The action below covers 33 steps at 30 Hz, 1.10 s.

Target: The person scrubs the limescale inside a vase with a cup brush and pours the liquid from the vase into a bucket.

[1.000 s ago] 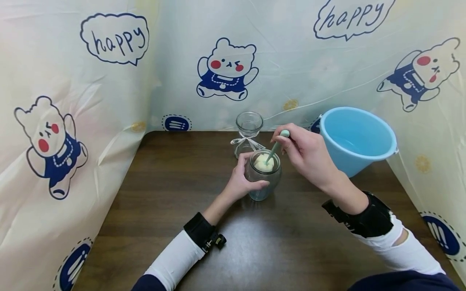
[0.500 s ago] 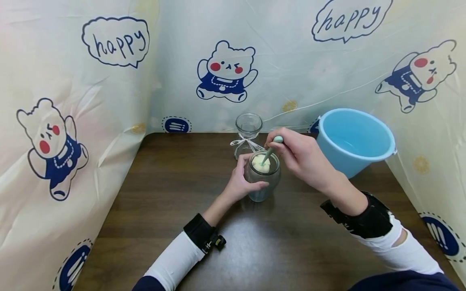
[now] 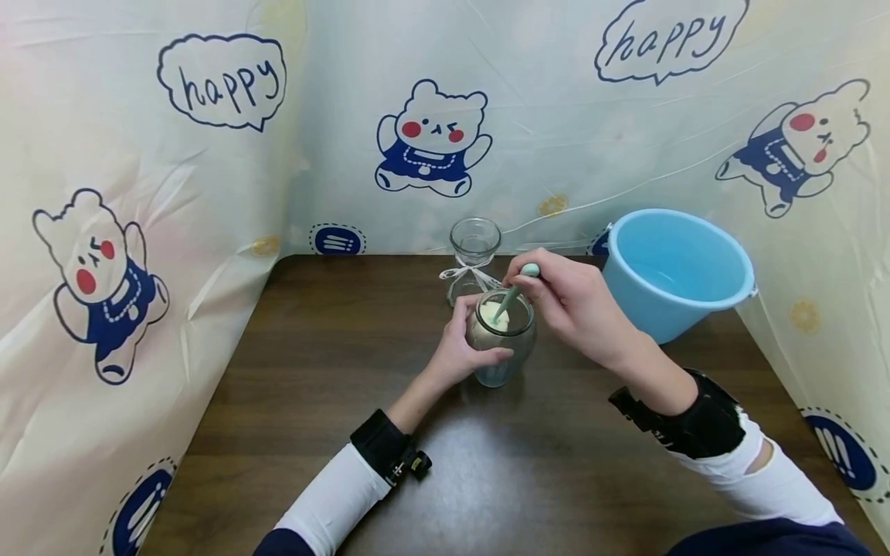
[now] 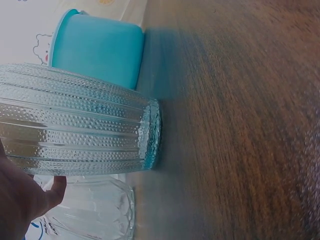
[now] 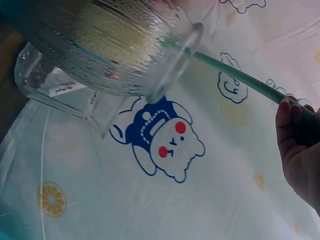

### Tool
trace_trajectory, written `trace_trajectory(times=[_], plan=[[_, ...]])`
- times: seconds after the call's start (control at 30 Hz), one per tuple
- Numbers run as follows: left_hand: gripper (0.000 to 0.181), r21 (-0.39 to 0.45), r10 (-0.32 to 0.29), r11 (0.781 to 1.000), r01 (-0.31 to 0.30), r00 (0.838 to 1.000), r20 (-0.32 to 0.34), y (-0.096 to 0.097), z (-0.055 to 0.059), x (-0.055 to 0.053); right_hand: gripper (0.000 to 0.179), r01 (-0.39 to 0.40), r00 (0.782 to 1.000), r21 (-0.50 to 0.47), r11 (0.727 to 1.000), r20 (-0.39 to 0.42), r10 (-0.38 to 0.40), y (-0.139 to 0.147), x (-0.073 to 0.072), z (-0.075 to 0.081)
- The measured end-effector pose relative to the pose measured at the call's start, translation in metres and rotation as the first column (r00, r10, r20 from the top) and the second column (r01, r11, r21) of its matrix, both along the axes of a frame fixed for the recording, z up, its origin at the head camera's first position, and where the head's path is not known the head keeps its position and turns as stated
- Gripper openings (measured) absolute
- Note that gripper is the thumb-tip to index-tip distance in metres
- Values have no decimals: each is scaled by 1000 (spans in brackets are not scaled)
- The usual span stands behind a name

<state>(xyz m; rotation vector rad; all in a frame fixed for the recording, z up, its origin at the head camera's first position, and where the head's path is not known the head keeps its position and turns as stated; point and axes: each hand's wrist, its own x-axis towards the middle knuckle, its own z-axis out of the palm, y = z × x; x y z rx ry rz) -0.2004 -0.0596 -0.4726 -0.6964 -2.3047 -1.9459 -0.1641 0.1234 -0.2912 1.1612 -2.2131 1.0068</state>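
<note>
A clear ribbed glass jar (image 3: 495, 372) stands on the wooden table. My left hand (image 3: 462, 349) grips its side, thumb across the front and fingers around the back. My right hand (image 3: 580, 303) holds the green handle (image 3: 510, 298) of a sponge bottle brush, whose cream sponge head (image 3: 490, 312) is inside the jar's mouth. In the right wrist view the handle (image 5: 240, 75) slants out of the jar (image 5: 112, 55), the pale sponge (image 5: 117, 35) blurred behind wet glass. The left wrist view shows the jar's dotted wall (image 4: 95, 120) and base close up.
Right behind the jar stands a clear glass vase (image 3: 476, 241) with a white ribbon bow (image 3: 467, 270). A light blue bucket (image 3: 677, 310) stands at the back right of the table (image 3: 334, 386). A printed cloth (image 3: 334, 116) hangs around the table's back and sides.
My right hand has come down and slightly left, pushing the sponge brush deeper and toward the left side of the jar. My left hand keeps its hold on the jar.
</note>
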Motion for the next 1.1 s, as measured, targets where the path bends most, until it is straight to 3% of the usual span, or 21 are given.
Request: trace_trajectory(times=[0.17, 0.43, 0.73, 0.87, 0.93, 1.1], plan=[[84, -4, -1, 1000, 1, 1000, 3, 0, 0, 0, 14, -17, 1000, -13, 1000, 19, 18, -1, -1, -6], [84, -12, 10, 1000, -10, 1000, 5, 0, 1, 1, 13, 3, 999, -53, 999, 50, -1, 1, 1, 0], [82, 8, -4, 1000, 4, 1000, -3, -1, 2, 1, 12, -16, 995, 5, 1000, 100, 16, 0, 1, -12], [84, 5, -4, 1000, 4, 1000, 8, 0, 2, 1, 11, 6, 993, -58, 998, 120, 1, 4, 0, -9], [85, 4, -4, 1000, 3, 1000, 14, 0, 4, 2, 12, 10, 990, -83, 996, 142, 1, 5, 0, -9], [83, 11, -20, 1000, 20, 1000, -6, -1, 22, 12, 10, 6, 983, -46, 999, 183, 3, 6, 1, -13]])
